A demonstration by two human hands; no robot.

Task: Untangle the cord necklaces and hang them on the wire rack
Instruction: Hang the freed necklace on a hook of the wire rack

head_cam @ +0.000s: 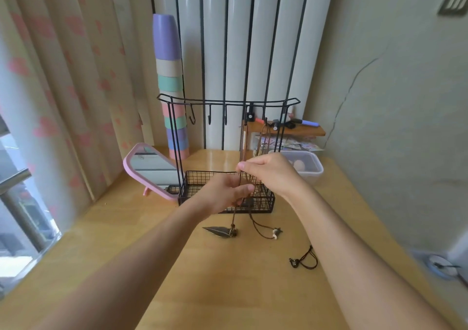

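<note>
Cords (240, 145) front and centre: two brown necklaces drop from the right end of the wire rack (228, 102), pass through both hands and trail onto the desk (228, 286). The right hand (269, 174) pinches the strands high up, thumb and fingertips closed on them. The left hand (226, 194) grips them just below, fingers curled round the bunch in front of the rack's basket (200, 181).

Between the two grips the strands look crossed, though exactly how they wrap is too fine to tell. The job here, as I read it, is separating the pair. Hold one strand steady up top and let the lower hand feed the other through with slack. No hard pulling, since tension would only tighten a twist and could lift the loops off the rack.

Thin, limp cord, this; it will go wherever the weight drags it. And the weights are down on the desk: a dark leaf pendant (219, 231) lying flat, and near it a smaller charm (277, 232) with a white bead. A third dark necklace (304, 260) lies bunched on the desk to the right, not yet hung. Three hooks (209, 118) on the left hang bare.
</note>
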